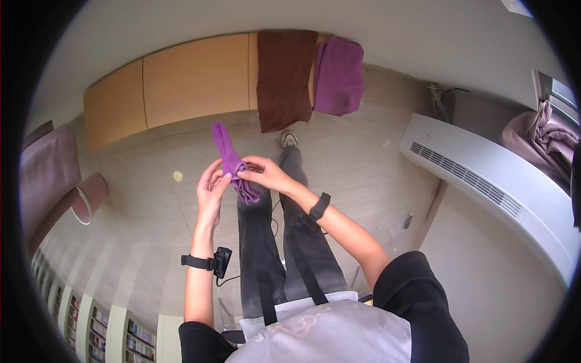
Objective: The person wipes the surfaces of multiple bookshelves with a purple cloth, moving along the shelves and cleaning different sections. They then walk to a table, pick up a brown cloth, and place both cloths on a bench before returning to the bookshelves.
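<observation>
In front of my legs I hold a purple cloth (230, 156), folded or gathered into a narrow bundle. A long, slim end points up and away, and loose, bunched folds hang from the lower end. My left hand (210, 189) grips the bundle's left side, with the thumb resting on its middle. On the opposite side, my right hand (268, 174) pinches the cloth near a rolled edge; part of its fingers is hidden behind the fabric. Both hands meet at the middle of the bundle.
A low wooden bench or cabinet (195, 79) runs along the wall, with a brown cloth (287, 77) and a larger purple cloth (339, 75) draped over its right end. A white air-conditioning unit (467, 181) stands right. Bookshelves (97, 333) are lower left.
</observation>
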Tool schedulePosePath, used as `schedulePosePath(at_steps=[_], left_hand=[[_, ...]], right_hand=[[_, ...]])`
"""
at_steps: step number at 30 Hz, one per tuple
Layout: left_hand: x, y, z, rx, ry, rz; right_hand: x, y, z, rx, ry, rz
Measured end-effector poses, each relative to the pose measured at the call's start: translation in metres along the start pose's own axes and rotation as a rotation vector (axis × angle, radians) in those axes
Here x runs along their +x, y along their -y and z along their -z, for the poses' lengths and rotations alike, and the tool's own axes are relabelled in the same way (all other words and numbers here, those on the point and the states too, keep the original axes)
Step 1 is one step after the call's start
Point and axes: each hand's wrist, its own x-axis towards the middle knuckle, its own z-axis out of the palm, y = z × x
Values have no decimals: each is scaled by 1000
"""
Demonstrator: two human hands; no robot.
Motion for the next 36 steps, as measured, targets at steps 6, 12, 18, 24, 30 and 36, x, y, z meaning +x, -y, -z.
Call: schedulePosePath(at_steps=[6,12,18,24,30,36], left_hand=[[3,-1,7,-5,-14,5],[5,1,16,-67,-112,12],[0,-11,30,-224,-129,20],[-19,-35,20,-310,-92,38],[-31,-43,21,-347,-62,13],[-26,-32,50,-398,-116,15]], right_hand=[[4,-3,-2,-95,-116,30],[8,14,13,85,-344,31],[15,8,50,458,-395,-171],[13,3,54,691,-291,-254],[15,-15,44,497,-321,-66],[18,-18,55,203,-430,-1]])
